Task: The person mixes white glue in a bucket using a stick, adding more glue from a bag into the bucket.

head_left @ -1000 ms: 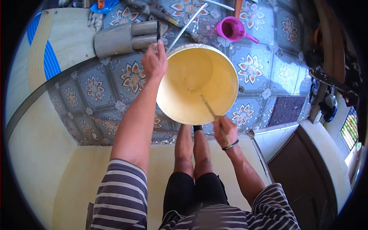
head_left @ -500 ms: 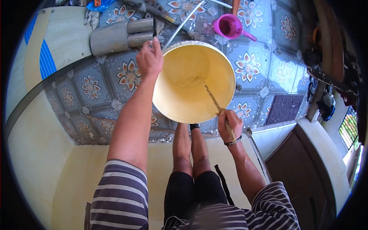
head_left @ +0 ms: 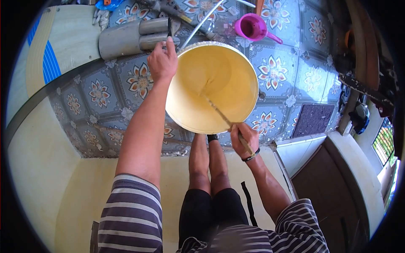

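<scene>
A large round bucket (head_left: pixel 254 90) with pale yellow paint (head_left: pixel 202 69) in it stands on the patterned tiles below me. My left hand (head_left: pixel 162 63) is at the bucket's upper left edge, fingers curled and one digit pointing forward; its exact hold on the edge is hidden. A thin wooden stick (head_left: pixel 217 111) slants down into the bucket, its far end in the paint. My right hand (head_left: pixel 244 138) is closed around the upper part of this stick, over the near right rim. Marks show in the paint around the stick's tip.
A pink dipper (head_left: pixel 252 27) stands beyond the bucket on the right. Grey pipe pieces (head_left: pixel 122 40) lie beyond my left hand, with a white tube (head_left: pixel 202 23) nearby. A dark mat (head_left: pixel 313 121) lies to the right. My legs (head_left: pixel 199 164) are close behind the bucket.
The stick's lower end has swung left through the paint, and my right hand has moved left and slightly nearer me. My left hand and the bucket have shifted slightly left in view.
</scene>
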### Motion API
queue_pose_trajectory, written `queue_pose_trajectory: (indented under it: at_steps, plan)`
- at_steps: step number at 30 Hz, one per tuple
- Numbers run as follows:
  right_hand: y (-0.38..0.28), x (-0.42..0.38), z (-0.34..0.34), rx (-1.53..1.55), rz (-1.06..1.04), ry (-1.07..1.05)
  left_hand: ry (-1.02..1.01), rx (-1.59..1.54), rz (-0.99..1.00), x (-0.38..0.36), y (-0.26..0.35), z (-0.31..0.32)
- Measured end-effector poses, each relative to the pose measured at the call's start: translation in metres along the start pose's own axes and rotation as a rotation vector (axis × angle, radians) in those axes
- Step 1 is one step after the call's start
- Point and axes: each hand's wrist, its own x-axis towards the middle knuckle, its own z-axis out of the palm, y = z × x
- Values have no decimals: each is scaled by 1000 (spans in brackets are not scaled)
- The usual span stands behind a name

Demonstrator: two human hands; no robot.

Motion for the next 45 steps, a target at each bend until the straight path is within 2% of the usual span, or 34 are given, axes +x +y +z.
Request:
queue_pose_trajectory:
  at_steps: [3,6,11,14,15,18,19,21,24,26,28,30,31,34,36,38,40,42,45]
  plan:
    - [-5,17,-1,-55,64,149,11,9,14,1,-3,2]
    - [-15,24,8,-97,-12,130,23,9,23,-2,-2,2]
    - [-25,45,41,-138,-142,267,15,23,40,0,-2,0]
    - [-28,44,56,1,-122,152,18,33,62,1,-1,0]
    - [-29,37,57,28,-70,40,25,35,65,0,0,0]
    - [-36,22,41,-139,-120,-85,32,31,74,0,0,0]
    - [-37,25,37,-185,-207,56,32,27,74,0,-1,0]
    - [-25,35,27,-213,-240,229,28,-2,51,0,-3,1]
    - [-22,56,28,67,-52,285,33,4,57,-1,-1,0]
    - [-27,79,35,211,-53,324,43,16,79,-1,-1,0]
    - [-38,109,58,204,-266,437,59,18,103,0,-4,2]
    - [-49,124,83,332,-324,462,65,26,110,0,-2,1]
    - [-45,126,95,361,-426,422,66,30,111,-1,-3,1]
    - [-47,97,100,400,-410,277,86,71,114,3,-8,7]
    - [-42,63,87,558,-307,255,51,53,104,0,-6,3]
    - [-19,38,71,552,-229,285,51,33,114,4,-5,4]
    - [-10,37,45,314,-47,249,67,19,122,3,-12,8]
    - [2,63,38,392,-69,331,66,25,120,3,-12,9]
    - [-24,116,38,268,-158,399,48,27,111,3,-10,7]
